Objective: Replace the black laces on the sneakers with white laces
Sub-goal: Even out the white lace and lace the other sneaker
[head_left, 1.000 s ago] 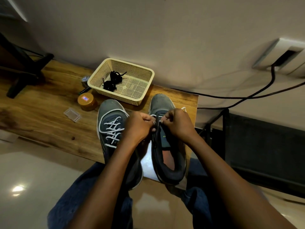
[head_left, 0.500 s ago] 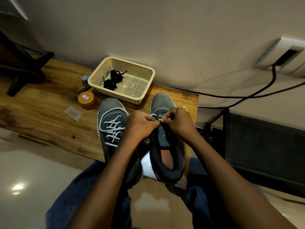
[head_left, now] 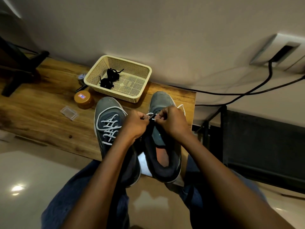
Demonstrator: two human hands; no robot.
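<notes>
The right sneaker (head_left: 162, 146) is stood on the table (head_left: 41, 116) just beside the already white-laced left sneaker (head_left: 110, 123). Above its tongue, the white lace (head_left: 180, 106) tip is pinched by the right hand (head_left: 171, 123), while the eyelet edge seems gripped by the left hand (head_left: 136, 125). The tip should be fed squarely through, then drawn even. The jar (head_left: 83, 99) label beyond the left sneaker cannot be read.

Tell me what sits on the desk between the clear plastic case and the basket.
In the head view, a small round brown jar with an orange lid stands between the clear plastic case and the basket.
</notes>
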